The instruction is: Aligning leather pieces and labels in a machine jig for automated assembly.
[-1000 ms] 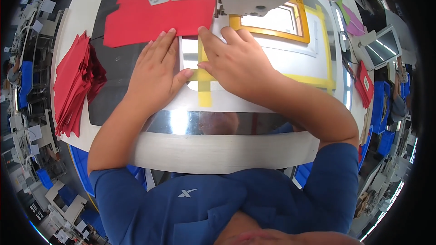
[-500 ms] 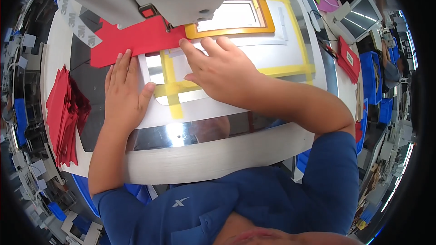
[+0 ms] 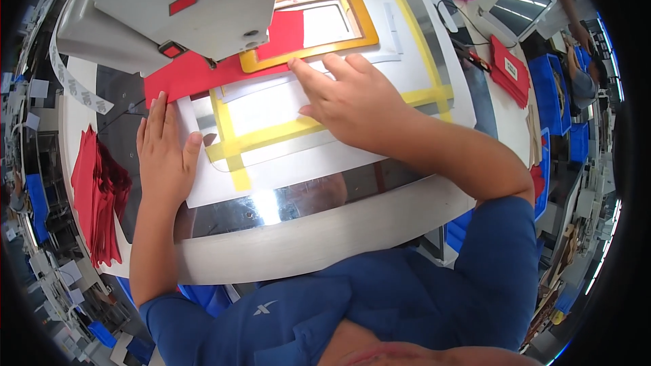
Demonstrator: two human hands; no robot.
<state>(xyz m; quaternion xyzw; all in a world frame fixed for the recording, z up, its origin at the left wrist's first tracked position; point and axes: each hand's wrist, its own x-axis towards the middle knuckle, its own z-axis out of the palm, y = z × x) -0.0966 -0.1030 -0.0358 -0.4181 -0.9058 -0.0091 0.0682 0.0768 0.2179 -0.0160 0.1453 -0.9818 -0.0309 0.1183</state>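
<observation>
A flat red fabric piece [image 3: 196,80] lies under the head of a grey-white machine [image 3: 135,7]. Its right end reaches beneath a yellow rectangular frame [image 3: 325,53] and shows red through the frame's opening. My left hand [image 3: 166,163] lies flat with fingers stretched out, fingertips at the piece's lower left edge. My right hand [image 3: 356,98] rests palm down, fingers apart and a little bent. Its index fingertip touches the red edge just below the frame. Under both hands is a white sheet [image 3: 271,166] with yellow tape strips [image 3: 285,134].
A stack of red fabric pieces [image 3: 102,203] stands at the left edge of the table. More red pieces [image 3: 508,73] lie at the right, near a grey screen [image 3: 519,0] and blue bins [image 3: 549,95]. A printed white strip [image 3: 71,88] hangs beside the machine.
The red piece has slid right, and its end now shows inside the yellow frame. My hands have moved along with it. The whole view has shifted a little.
</observation>
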